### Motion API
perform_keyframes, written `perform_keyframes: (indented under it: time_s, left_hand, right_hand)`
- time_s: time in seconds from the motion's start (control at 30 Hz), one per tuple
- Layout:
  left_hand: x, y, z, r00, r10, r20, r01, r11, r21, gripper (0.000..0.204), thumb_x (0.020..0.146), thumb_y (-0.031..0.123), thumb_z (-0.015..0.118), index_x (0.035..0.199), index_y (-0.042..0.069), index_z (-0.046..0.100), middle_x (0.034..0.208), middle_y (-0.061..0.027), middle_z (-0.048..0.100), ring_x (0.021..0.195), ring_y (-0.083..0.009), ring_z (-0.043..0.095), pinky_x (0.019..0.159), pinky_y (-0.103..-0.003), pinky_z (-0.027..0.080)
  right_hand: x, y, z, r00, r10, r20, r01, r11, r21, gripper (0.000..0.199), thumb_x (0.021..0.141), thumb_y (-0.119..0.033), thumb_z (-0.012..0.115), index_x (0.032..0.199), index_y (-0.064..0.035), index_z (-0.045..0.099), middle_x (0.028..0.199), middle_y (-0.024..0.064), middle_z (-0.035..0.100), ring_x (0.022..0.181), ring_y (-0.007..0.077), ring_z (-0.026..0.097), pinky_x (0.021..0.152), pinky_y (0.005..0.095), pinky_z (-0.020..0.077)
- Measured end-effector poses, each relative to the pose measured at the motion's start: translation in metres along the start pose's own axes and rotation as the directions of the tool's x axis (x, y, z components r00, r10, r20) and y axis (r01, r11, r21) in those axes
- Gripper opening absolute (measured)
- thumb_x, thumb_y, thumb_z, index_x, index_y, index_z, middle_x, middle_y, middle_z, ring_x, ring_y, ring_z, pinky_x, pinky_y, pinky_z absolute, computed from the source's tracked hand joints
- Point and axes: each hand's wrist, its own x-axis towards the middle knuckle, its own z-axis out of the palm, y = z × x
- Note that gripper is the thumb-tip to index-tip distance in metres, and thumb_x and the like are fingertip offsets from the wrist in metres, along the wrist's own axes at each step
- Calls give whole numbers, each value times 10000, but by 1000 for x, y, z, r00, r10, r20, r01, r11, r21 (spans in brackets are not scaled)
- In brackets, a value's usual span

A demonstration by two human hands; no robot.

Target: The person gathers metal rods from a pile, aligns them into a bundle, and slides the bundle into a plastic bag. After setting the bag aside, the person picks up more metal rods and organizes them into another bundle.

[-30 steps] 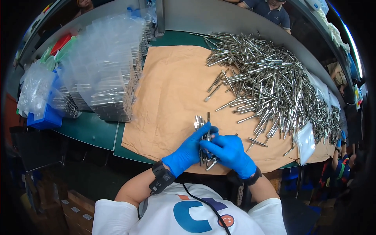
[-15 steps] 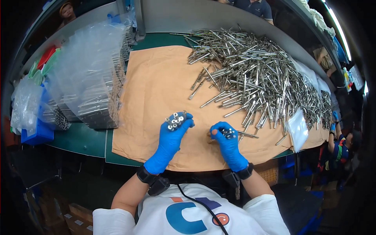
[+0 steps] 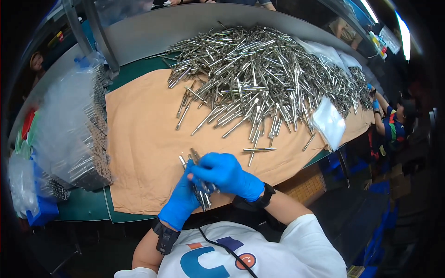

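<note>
My left hand (image 3: 181,202), in a blue glove, is closed around a small bundle of slim silver metal rods (image 3: 204,199). Across its top lies my right hand (image 3: 225,173), gloved in blue as well, with its fingers curled onto the same bundle. Rod ends stick out above and below the two hands; the grip itself is partly hidden by the right hand. Beyond them a large loose heap of metal rods (image 3: 259,74) covers the far middle and right of the brown cloth (image 3: 139,139). Two crossed rods (image 3: 259,149) lie just right of my hands.
At the left stand stacked rods in clear plastic bags (image 3: 69,125), beside a blue bin (image 3: 45,201). A white plastic bag (image 3: 329,123) rests on the heap's right edge. A grey panel (image 3: 153,34) bounds the table's back. Another person (image 3: 394,123) works at the far right.
My hands, apart before with rods in each, have come together on one bundle. The right hand has crossed over the left. The whole view has shifted and turned.
</note>
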Motion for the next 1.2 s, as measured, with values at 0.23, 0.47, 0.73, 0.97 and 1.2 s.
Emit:
perform_keyframes:
  time_s: [0.23,0.47,0.73,0.97,1.2]
  left_hand:
    - [-8,0,24,993,110,33,-113,990,87,230,885,246,490,1030,70,527,942,-106,587,859,-207,583,726,-333,517]
    - [-3,23,28,922,386,10,-383,909,162,163,852,143,539,994,63,537,915,-88,582,867,-198,562,797,-345,468]
    - [-14,16,35,719,624,306,-507,171,845,73,798,54,595,866,46,569,826,-16,579,766,-109,553,699,-259,453]
    - [1,16,11,729,610,311,-431,55,901,113,773,9,628,875,24,580,793,19,574,708,-57,523,664,-202,442]
    - [2,29,0,780,610,136,-335,224,915,93,767,22,631,846,41,587,755,20,565,682,-58,517,628,-207,439]
  right_hand:
    - [-4,-4,-20,957,-191,218,174,980,96,187,710,-52,597,890,-103,594,837,66,536,737,229,555,576,311,469]
    - [-37,35,-67,950,265,165,-205,928,-312,267,696,-52,607,956,-97,565,923,69,545,873,294,533,697,366,451]
    - [-66,62,-60,852,512,112,-414,789,-454,183,736,-117,607,902,-72,542,884,100,527,807,311,555,646,392,455]
    - [-75,75,-59,719,675,-167,-656,578,-485,203,755,-211,584,876,-69,505,808,153,545,677,360,567,554,436,464]
    - [-76,68,-67,618,780,-104,-783,598,-171,252,819,-276,520,921,-47,495,756,190,552,681,294,587,566,409,461]
